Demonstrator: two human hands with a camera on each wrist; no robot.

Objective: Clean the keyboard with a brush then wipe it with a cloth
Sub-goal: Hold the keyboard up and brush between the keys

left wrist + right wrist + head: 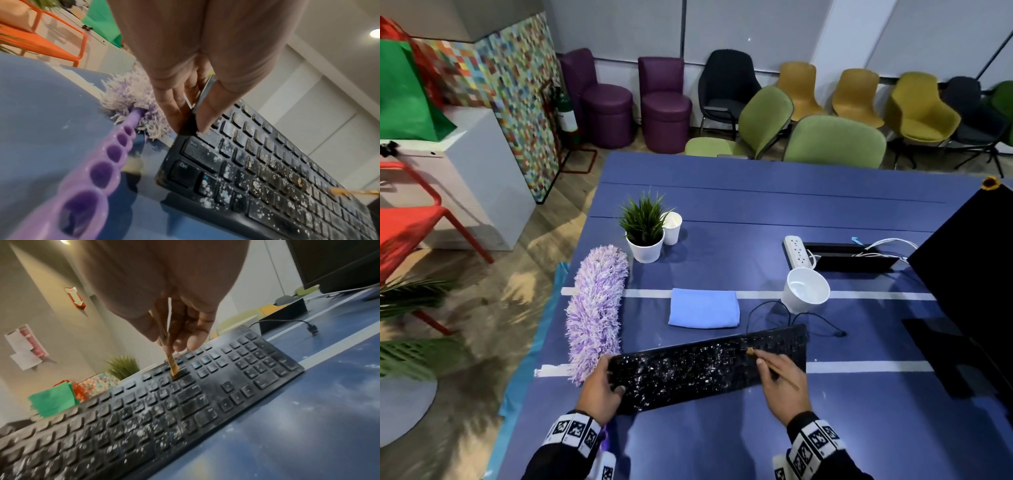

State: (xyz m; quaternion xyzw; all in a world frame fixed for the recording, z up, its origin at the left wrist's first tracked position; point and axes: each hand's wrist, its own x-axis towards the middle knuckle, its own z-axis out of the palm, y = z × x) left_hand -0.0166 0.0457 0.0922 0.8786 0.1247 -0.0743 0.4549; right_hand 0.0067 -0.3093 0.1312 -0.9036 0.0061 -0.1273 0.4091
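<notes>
One black keyboard (705, 370), speckled white, lies on our blue surface (859, 428). Our left hand (599, 387) grips its left end; our right hand (784, 383) pinches a thin brush (171, 360), tip on the keys. Blue cloth (703, 308) sits folded behind, purple duster (597, 308) left.

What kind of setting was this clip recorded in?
Probably an office lounge or meeting area: a row of assorted chairs along the wall, a blue table carrying a power strip, and a computer keyboard.
</notes>
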